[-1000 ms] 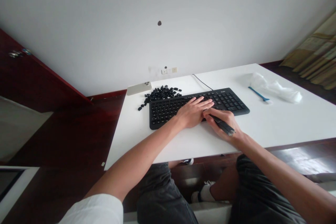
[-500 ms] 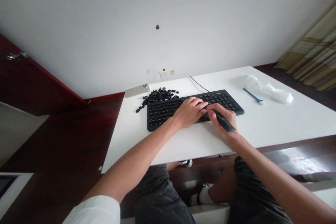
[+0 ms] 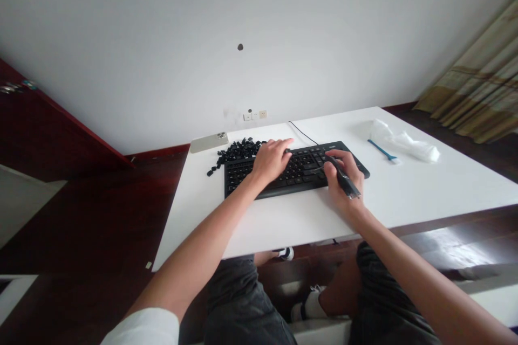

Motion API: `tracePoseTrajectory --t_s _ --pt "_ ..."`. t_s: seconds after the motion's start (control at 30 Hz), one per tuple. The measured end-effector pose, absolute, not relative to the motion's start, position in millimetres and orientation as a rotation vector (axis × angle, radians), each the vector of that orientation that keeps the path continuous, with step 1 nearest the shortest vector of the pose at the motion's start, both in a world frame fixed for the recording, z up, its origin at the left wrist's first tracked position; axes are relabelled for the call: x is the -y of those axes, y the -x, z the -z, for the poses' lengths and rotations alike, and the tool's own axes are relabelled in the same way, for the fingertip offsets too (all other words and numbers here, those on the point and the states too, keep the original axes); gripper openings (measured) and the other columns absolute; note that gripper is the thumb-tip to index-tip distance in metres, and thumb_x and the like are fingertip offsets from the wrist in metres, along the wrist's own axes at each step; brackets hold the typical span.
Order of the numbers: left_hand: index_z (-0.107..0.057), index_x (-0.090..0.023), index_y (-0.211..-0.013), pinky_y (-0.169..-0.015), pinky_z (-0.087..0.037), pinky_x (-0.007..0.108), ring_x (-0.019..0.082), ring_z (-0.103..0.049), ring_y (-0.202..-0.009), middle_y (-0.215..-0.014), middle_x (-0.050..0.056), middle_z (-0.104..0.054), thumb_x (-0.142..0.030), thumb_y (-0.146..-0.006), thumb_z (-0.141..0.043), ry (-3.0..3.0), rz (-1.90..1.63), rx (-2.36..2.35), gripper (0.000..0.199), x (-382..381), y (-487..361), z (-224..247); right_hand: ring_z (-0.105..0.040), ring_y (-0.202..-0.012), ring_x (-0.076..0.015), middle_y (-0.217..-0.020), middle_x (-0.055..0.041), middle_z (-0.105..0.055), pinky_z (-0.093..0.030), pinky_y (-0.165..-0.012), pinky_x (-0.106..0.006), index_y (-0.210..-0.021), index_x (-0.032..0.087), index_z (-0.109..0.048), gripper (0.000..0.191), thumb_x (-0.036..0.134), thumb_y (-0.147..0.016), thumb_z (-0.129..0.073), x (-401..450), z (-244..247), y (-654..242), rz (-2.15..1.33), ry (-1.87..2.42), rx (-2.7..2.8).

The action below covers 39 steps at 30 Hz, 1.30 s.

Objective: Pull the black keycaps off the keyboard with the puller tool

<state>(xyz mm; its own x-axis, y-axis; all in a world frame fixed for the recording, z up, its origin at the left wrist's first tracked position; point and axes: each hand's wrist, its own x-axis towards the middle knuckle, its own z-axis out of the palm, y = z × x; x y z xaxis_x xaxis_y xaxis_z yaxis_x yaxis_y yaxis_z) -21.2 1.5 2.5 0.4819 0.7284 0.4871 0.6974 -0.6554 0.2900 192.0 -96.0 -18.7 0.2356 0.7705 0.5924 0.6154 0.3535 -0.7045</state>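
A black keyboard [image 3: 299, 180] lies on the white table, with keycaps off in part of it. My left hand [image 3: 272, 160] is over its left half, thumb and finger pinched on a small black keycap [image 3: 287, 150]. Over the keyboard's right part, my right hand [image 3: 346, 175] grips a black-handled tool [image 3: 343, 179] whose thin wire end points left over the keys. Behind the keyboard's left half sits a pile of loose black keycaps [image 3: 242, 150].
A phone [image 3: 209, 142] lies at the table's back left. To the right are a blue brush [image 3: 381, 150] and a crumpled clear plastic bag [image 3: 404, 143]. A cable [image 3: 302, 132] runs from the keyboard toward the wall.
My left hand has moved left and up, away from my right hand, and a keycap now shows in its fingers. The tool's wire end has come into view.
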Motion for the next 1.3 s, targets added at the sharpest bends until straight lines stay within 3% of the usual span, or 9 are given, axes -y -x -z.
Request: tracePoseTrajectory --t_s 0.23,0.43,0.6,0.77,0.97,1.03,1.1,1.2,1.3 --pt "-0.075 -0.023 -0.111 -0.102 -0.051 0.043 0.029 -0.066 -0.111 -0.112 0.007 -0.078 -0.026 -0.101 -0.068 -2.477 -0.812 -1.834 0.013 -46 86 -7 -0.068 -0.074 -0.0231 -0.089 -0.0039 -0.073 -0.053 -0.070 -0.038 -0.126 0.027 -0.067 0.037 0.054 -0.104 -0.054 90 21 -194 -0.244 1.337 1.444" --pt "-0.078 -0.023 -0.109 -0.104 -0.051 0.044 0.031 -0.062 -0.116 -0.120 0.009 -0.074 -0.031 -0.099 -0.068 -2.437 -0.673 -1.831 0.017 -48 90 2 -0.070 -0.078 -0.0229 -0.104 -0.0076 -0.078 -0.059 -0.068 -0.038 -0.127 0.026 -0.067 0.040 0.056 -0.103 -0.057 85 22 -194 -0.351 1.303 1.297" --pt "-0.069 -0.021 -0.135 -0.110 -0.049 0.042 0.028 -0.060 -0.124 -0.134 0.010 -0.070 -0.030 -0.099 -0.068 -2.494 -0.808 -1.583 0.037 -45 84 -2 -0.073 -0.083 -0.0247 -0.103 -0.0078 -0.080 -0.059 -0.076 -0.040 -0.119 0.025 -0.072 0.038 0.055 -0.102 -0.058 81 23 -197 -0.388 1.323 1.277" --pt "-0.071 -0.024 -0.132 -0.114 -0.047 0.044 0.027 -0.059 -0.128 -0.134 0.008 -0.070 -0.039 -0.100 -0.069 -2.708 -0.697 -1.146 0.035 -24 56 -8 -0.074 -0.089 -0.0263 -0.093 -0.0050 -0.080 -0.055 -0.084 -0.040 -0.101 0.024 -0.074 0.028 0.050 -0.098 -0.064 84 20 -197 -0.365 1.353 1.332" --pt "-0.077 -0.024 -0.118 -0.110 -0.048 0.043 0.027 -0.062 -0.121 -0.118 0.007 -0.073 -0.049 -0.100 -0.069 -2.793 -0.541 -0.898 0.031 3 23 -13 -0.064 -0.076 -0.0233 -0.082 -0.0029 -0.072 -0.047 -0.069 -0.036 -0.093 0.023 -0.070 0.031 0.053 -0.097 -0.061 84 16 -198 -0.306 1.423 1.388" --pt "-0.075 -0.024 -0.123 -0.110 -0.049 0.044 0.027 -0.062 -0.121 -0.120 0.009 -0.072 -0.058 -0.097 -0.070 -2.781 -0.536 -0.874 0.043 9 17 -12 -0.062 -0.075 -0.0227 -0.081 -0.0026 -0.070 -0.047 -0.069 -0.035 -0.093 0.023 -0.070 0.030 0.052 -0.097 -0.061 83 16 -199 -0.289 1.420 1.377" --pt "-0.067 -0.024 -0.141 -0.116 -0.046 0.046 0.030 -0.060 -0.129 -0.135 0.011 -0.067 -0.066 -0.090 -0.074 -2.784 -0.525 -0.852 0.066 15 13 -9 -0.062 -0.075 -0.0223 -0.081 -0.0026 -0.070 -0.047 -0.070 -0.035 -0.093 0.023 -0.070 0.030 0.051 -0.097 -0.061 83 16 -200 -0.272 1.411 1.369" --pt "-0.047 -0.029 -0.160 -0.128 -0.032 0.056 0.037 -0.041 -0.153 -0.163 0.013 -0.048 -0.071 -0.080 -0.081 -2.826 -0.487 -0.899 0.097 23 7 -2 -0.063 -0.075 -0.0223 -0.082 -0.0027 -0.071 -0.048 -0.070 -0.035 -0.095 0.023 -0.070 0.028 0.050 -0.096 -0.063 82 18 -199 -0.272 1.404 1.370" --pt "-0.039 -0.031 -0.165 -0.130 -0.024 0.065 0.045 -0.024 -0.161 -0.172 0.014 -0.036 -0.073 -0.080 -0.079 -2.802 -0.426 -1.024 0.103 28 4 2 -0.066 -0.075 -0.0229 -0.083 -0.0029 -0.073 -0.050 -0.072 -0.036 -0.095 0.023 -0.071 0.026 0.048 -0.095 -0.065 82 19 -198 -0.301 1.406 1.362"
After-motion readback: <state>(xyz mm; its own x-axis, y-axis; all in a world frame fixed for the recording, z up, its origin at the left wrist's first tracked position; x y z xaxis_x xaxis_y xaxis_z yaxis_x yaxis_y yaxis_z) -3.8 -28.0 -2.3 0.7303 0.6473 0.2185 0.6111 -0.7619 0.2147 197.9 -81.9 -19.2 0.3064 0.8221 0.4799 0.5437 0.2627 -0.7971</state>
